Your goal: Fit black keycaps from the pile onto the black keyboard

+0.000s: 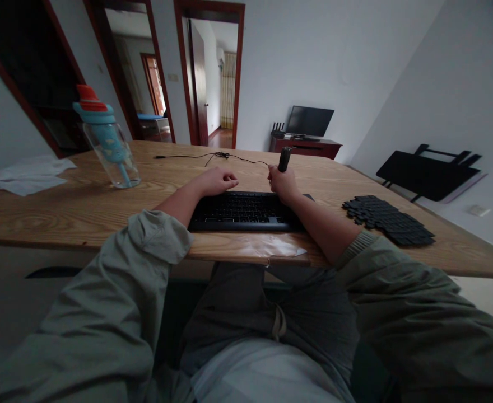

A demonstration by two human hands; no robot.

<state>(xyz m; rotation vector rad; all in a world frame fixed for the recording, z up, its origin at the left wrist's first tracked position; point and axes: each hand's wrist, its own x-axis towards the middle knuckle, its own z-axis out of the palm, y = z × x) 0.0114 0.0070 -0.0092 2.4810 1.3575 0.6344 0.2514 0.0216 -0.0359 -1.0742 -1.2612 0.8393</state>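
Our right hand is closed around a dark cylindrical tool, held upright over the far right edge of the black keyboard, which lies on the surface just before us. Our left hand rests curled closed at its far left, holding nothing. We judge that a careless forearm sweep could scatter the loose keycaps nearby.

Tool btm hidden w/in rt hand

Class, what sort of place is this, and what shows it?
Probably a home living room: a television on a low cabinet, a doorway to further rooms, a water bottle on the table.
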